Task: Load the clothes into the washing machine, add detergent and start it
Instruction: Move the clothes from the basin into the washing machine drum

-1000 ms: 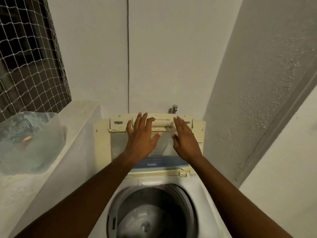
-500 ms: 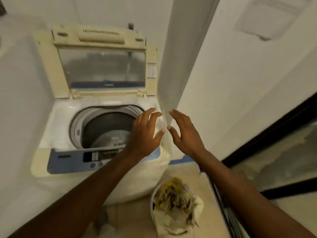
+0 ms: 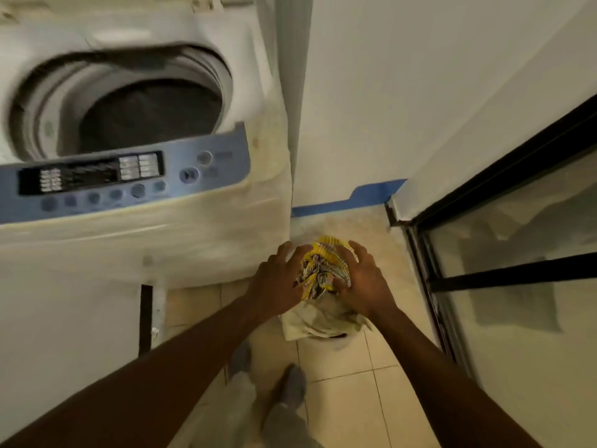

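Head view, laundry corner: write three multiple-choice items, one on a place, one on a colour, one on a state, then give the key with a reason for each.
1. Where is the pile of clothes?
A. inside the drum
B. on the floor, to the right of the washing machine's front corner
C. on the control panel

2. What colour is the patterned garment on top of the pile?
A. mainly yellow
B. mainly red
C. plain black

3. What state is the washing machine in?
A. lid shut
C. drum packed full of yellow cloth
B. top open, drum visible

Key:
1 B, the pile lies on the tiles beside the machine.
2 A, yellow stripes show between the left hand and right hand.
3 B, the dark drum opening is uncovered above the control panel.
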